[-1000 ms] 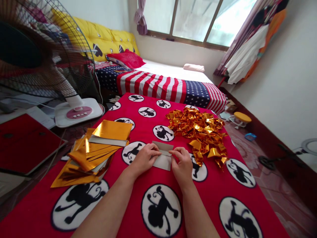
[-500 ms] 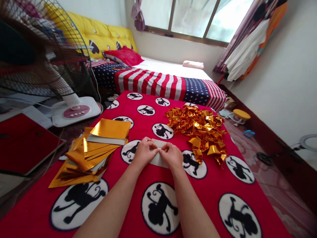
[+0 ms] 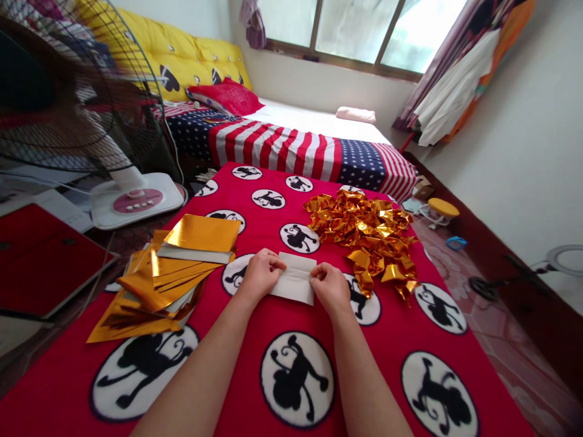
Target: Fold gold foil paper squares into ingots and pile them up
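Note:
A sheet of paper [image 3: 295, 280] lies pale side up on the red monkey-print cloth [image 3: 228, 376], with a crease running across its middle. My left hand [image 3: 263, 274] pinches its left edge between thumb and fingers. At the opposite edge, my right hand [image 3: 330, 287] grips the paper the same way, near the crease. To the left is a loose stack of gold foil paper [image 3: 203, 233], some sheets showing their pale backs. A heap of folded gold foil pieces [image 3: 359, 224] sits to the right, beyond my right hand.
A fan [image 3: 136, 194] stands off the left edge, near a dark red panel [image 3: 45, 261]. Past the far edge is a bed with a stars-and-stripes cover [image 3: 282, 142]. On the floor at right are a yellow stool [image 3: 443, 208] and a wheeled stand [image 3: 485, 287].
My hands have moved apart from the middle of the paper to its left and right edges. More of the pale sheet and its crease now show. The stack and heap look unchanged.

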The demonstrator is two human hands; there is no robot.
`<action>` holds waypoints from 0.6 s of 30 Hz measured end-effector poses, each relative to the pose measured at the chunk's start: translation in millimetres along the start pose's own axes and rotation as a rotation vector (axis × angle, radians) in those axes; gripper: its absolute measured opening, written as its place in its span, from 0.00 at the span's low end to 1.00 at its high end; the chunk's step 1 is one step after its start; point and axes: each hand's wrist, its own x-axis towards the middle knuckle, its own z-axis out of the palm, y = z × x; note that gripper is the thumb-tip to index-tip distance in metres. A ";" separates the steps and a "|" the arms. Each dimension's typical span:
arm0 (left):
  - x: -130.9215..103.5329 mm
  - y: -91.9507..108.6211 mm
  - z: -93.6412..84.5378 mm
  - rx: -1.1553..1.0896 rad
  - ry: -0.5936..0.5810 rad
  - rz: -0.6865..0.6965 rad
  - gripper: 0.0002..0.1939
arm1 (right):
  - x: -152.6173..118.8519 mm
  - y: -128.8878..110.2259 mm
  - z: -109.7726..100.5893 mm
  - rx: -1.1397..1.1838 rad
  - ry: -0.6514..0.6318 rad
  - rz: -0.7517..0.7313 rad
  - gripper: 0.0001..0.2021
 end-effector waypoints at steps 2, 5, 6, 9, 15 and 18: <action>-0.7 -1.5 -2.0 0.005 0.005 0.002 0.10 | -0.9 5.7 -1.8 0.006 -0.001 -0.014 0.09; -2.8 -2.1 -4.8 0.017 0.006 0.019 0.13 | -3.1 13.5 -2.6 0.042 -0.002 -0.049 0.10; -3.6 -2.2 -5.7 0.019 0.003 0.028 0.13 | -4.3 16.1 -2.8 0.067 -0.010 -0.072 0.11; -4.9 -3.7 -8.6 0.006 -0.026 0.052 0.14 | -9.1 23.4 -4.7 0.159 -0.072 -0.166 0.17; -7.8 -7.4 -19.6 -0.051 -0.173 0.172 0.15 | -20.1 30.9 -11.8 0.325 -0.151 -0.309 0.27; -10.3 -4.4 -26.7 -0.070 -0.244 0.239 0.18 | -23.4 30.2 -11.8 0.344 -0.115 -0.362 0.25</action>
